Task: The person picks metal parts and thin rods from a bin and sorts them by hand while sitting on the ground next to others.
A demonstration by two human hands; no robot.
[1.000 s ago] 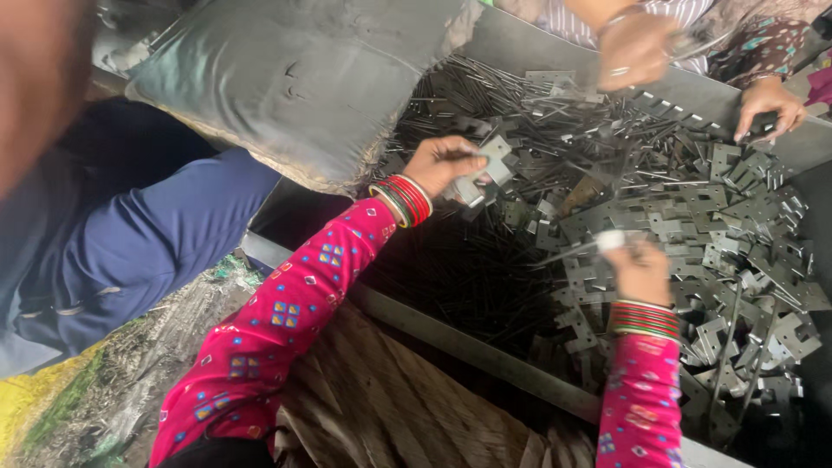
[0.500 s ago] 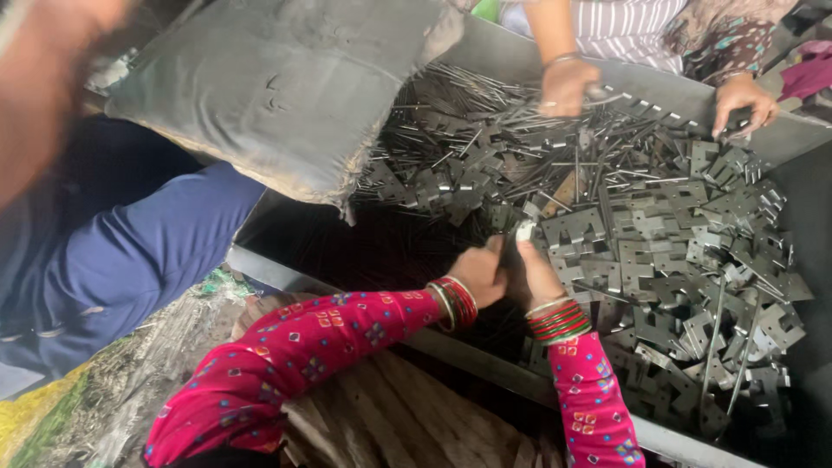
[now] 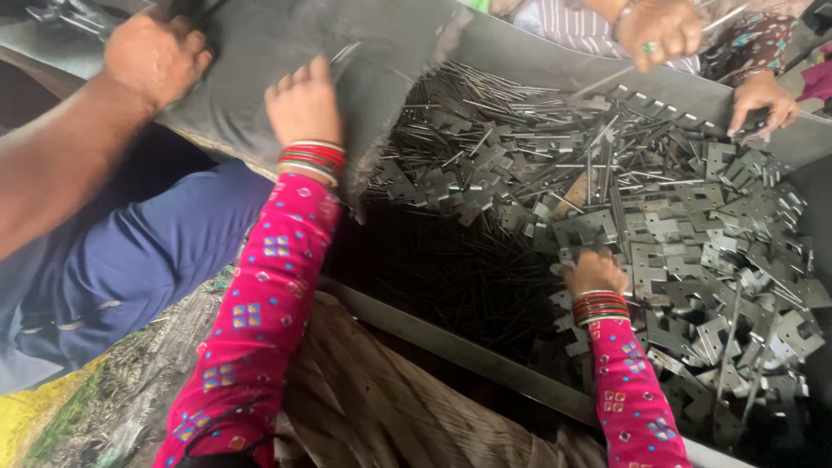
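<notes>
A wide grey metal tray (image 3: 555,61) fills most of the view, its near rim running slantwise from the lower middle to the bottom right and its far wall rising at the top. Over its left end a large dark grey sack (image 3: 286,52) is tipped, mouth hanging down toward the tray. Inside the tray lies a dense heap of flat stamped metal plates (image 3: 685,234) with notched edges, thickest on the right, mixed with a spread of thin metal rods (image 3: 485,95) that fans out from under the sack's mouth; the tray floor nearest the sack looks dark and thinly covered. The left hand (image 3: 303,104), in a pink patterned sleeve with red and white bangles at the wrist, is pressed against the sack's lower side, fingers curled onto the fabric. A co-worker's hand (image 3: 156,56) clenches the sack's upper edge at the top left, that person's blue trousers (image 3: 147,260) below it. The right hand (image 3: 594,273), also bangled, rests palm down in the plates near the tray's middle; its fingers are buried among the pieces, so whether they grip anything I cannot tell. At the far rim 2 more hands (image 3: 659,30) of another person touch the tray's edge and the rods.
</notes>
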